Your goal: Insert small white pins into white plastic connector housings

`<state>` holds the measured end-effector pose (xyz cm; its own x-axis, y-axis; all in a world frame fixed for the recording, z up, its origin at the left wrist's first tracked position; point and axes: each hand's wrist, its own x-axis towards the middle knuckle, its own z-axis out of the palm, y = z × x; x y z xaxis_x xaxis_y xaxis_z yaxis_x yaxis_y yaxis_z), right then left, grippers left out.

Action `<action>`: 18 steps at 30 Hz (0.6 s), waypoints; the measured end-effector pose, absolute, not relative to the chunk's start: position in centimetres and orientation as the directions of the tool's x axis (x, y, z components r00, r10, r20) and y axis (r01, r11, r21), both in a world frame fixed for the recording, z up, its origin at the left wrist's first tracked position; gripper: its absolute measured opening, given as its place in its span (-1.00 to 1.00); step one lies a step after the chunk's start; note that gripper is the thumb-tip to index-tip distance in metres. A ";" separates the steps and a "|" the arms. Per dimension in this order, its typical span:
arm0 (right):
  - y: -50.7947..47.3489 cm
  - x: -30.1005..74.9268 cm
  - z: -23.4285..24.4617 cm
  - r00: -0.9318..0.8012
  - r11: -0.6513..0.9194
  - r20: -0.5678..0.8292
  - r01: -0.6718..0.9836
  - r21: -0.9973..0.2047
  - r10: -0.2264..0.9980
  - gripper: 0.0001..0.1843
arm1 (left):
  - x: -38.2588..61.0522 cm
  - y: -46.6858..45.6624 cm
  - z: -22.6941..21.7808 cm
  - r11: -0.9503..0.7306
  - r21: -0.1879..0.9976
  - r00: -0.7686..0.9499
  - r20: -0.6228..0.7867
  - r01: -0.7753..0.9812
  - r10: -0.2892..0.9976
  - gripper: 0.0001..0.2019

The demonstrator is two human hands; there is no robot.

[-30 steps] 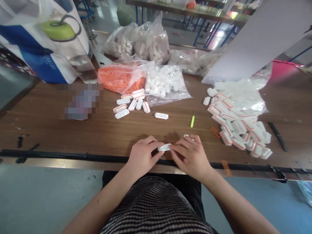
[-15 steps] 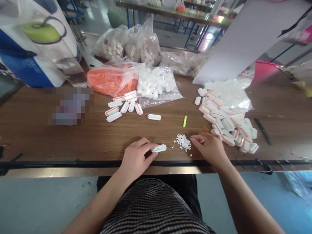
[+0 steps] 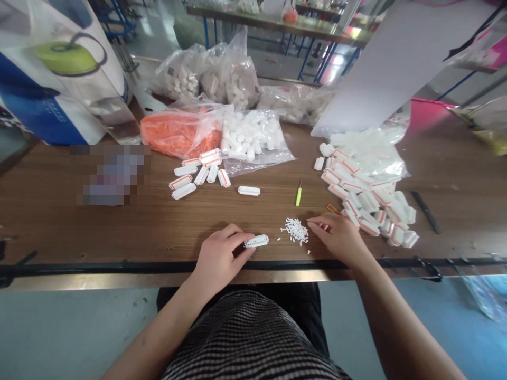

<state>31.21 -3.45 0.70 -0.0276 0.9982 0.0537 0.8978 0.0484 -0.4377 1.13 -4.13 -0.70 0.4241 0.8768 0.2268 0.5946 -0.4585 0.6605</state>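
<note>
Brown wooden workbench fills my view, its near edge lined with a black strip (image 3: 119,262). My left hand (image 3: 219,257) pinches a small white plastic housing (image 3: 256,241) between thumb and fingertips, holding it flat on the wood just past the fingertips, probably to steady it. My right hand (image 3: 339,237) rests with fingers drawn together at a little heap of tiny white pins (image 3: 295,230); I cannot tell whether it grips one. Finished orange-trimmed housings (image 3: 368,198) lie piled to the right, a green-handled pick (image 3: 298,196) nearby.
</note>
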 end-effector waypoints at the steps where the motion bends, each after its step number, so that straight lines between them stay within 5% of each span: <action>1: -3.4 31.1 0.7 -0.038 0.059 0.058 0.904 -0.423 0.998 -0.77 | 1.1 -4.1 -0.7 -0.463 0.658 0.426 0.231 0.594 0.875 -0.83; 6: -3.3 31.0 0.9 -0.018 0.043 0.068 0.919 -0.392 0.998 -0.78 | 0.9 -4.0 -0.7 -0.473 0.636 0.439 0.225 0.610 0.870 -0.83; 18: -3.5 30.8 0.1 0.059 -0.015 0.056 0.808 -0.589 0.997 -0.77 | 1.0 -3.9 -0.9 -0.497 0.625 0.446 0.253 0.602 0.859 -0.84</action>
